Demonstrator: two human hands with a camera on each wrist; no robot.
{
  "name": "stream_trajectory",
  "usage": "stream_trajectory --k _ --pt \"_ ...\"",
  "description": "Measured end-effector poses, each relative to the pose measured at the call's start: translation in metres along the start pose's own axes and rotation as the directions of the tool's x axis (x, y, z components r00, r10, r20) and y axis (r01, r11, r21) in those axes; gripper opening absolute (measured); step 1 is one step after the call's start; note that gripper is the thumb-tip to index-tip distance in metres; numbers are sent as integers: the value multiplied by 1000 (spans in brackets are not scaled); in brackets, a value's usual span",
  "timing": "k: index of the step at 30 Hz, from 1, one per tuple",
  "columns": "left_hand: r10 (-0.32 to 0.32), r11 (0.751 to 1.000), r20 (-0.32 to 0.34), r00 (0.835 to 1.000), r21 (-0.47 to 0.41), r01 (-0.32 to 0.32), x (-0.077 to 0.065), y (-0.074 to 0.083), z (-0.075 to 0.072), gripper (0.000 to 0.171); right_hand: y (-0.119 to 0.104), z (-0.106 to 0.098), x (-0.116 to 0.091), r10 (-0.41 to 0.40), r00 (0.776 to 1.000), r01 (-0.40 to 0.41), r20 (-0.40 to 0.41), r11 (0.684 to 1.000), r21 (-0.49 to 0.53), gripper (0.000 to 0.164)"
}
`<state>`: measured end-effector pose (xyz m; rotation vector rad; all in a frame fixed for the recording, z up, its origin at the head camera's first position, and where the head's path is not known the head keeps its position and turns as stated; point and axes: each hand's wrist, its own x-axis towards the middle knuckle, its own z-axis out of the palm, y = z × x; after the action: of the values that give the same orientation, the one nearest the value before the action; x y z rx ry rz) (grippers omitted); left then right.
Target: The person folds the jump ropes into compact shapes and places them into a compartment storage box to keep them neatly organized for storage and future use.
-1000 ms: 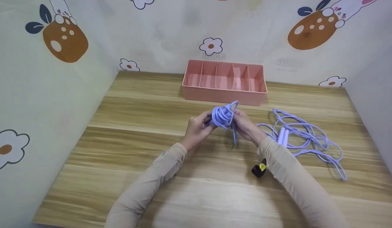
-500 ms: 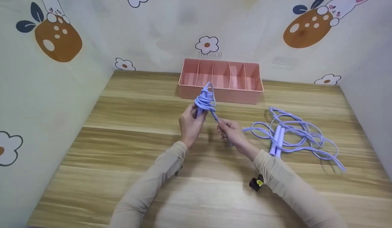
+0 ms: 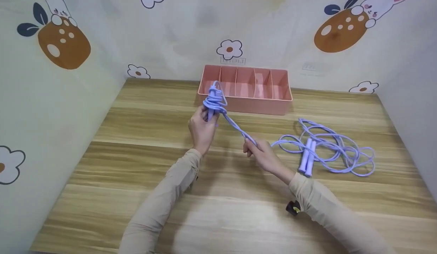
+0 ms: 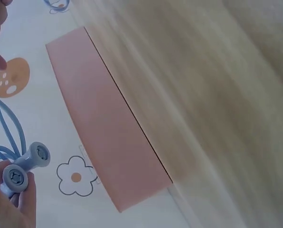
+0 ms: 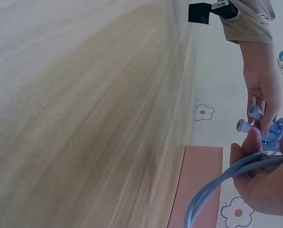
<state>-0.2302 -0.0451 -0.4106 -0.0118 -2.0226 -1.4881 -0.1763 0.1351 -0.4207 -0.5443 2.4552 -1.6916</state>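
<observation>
My left hand (image 3: 202, 130) grips the two light-blue handles of a jump rope (image 3: 214, 102), held up in front of the box with its cord wound in several turns around them. In the left wrist view the round ends of the handles (image 4: 39, 153) poke out above the fingers. My right hand (image 3: 266, 157), lower and to the right, holds a doubled stretch of the cord (image 3: 236, 127) that slants down from the coil. Its curled fingers (image 5: 248, 142) hold the cord in the right wrist view, where a doubled length (image 5: 212, 185) droops below them.
A pink box (image 3: 255, 106) with several compartments stands at the back against the patterned wall (image 3: 183, 42). Tangled light-blue cord (image 3: 331, 135) with two handles (image 3: 308, 157) lies on the wooden table (image 3: 133, 169) at the right. A dark wrist camera (image 3: 293, 208) hangs under the right sleeve.
The hands have drawn apart, the left moving left and away with the wound handles, the right drawing the cord out straighter. The loose loop at the table's right has pulled in leftward.
</observation>
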Motion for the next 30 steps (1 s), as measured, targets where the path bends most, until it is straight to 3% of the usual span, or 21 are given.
stream_trajectory --k 5,10,13,15,17,19,20,23,26,28,30 --pt "20 999 6 1000 26 -20 7 5 -7 21 -1 -6 -4 0 1000 -1 -11 999 -34 38" --pt "50 997 -47 998 58 -48 15 8 -12 20 -3 -15 -4 24 1000 -24 7 999 40 48" --pt "57 996 -59 997 74 -52 18 10 -14 22 -6 -22 -3 83 995 -91 60 987 136 50" --pt "62 995 -65 996 82 -56 20 12 -14 23 -8 -26 -1 153 982 -178 114 950 256 48" --pt "65 994 -73 995 90 -59 21 13 -15 23 -7 -30 2 231 963 -267 140 893 363 43" --pt "70 994 -75 995 93 -63 21 15 -14 22 -7 -32 4 293 947 -322 134 836 444 34" --pt "73 993 -76 994 99 -66 21 15 -14 21 -6 -33 5 307 944 -327 118 830 452 31" --pt "83 990 -75 994 122 -73 22 16 -14 22 -5 -33 4 255 966 -255 48 901 351 25" --pt "75 988 -90 993 142 -61 24 15 -15 23 -14 -29 -1 121 993 -122 13 984 127 22" --pt "49 989 -103 993 145 -34 29 13 -18 23 -14 -28 -5 36 999 -36 4 999 -31 22" --pt "21 989 -111 994 149 -4 34 10 -23 22 -12 -28 -11 -58 998 57 2 980 -193 22"
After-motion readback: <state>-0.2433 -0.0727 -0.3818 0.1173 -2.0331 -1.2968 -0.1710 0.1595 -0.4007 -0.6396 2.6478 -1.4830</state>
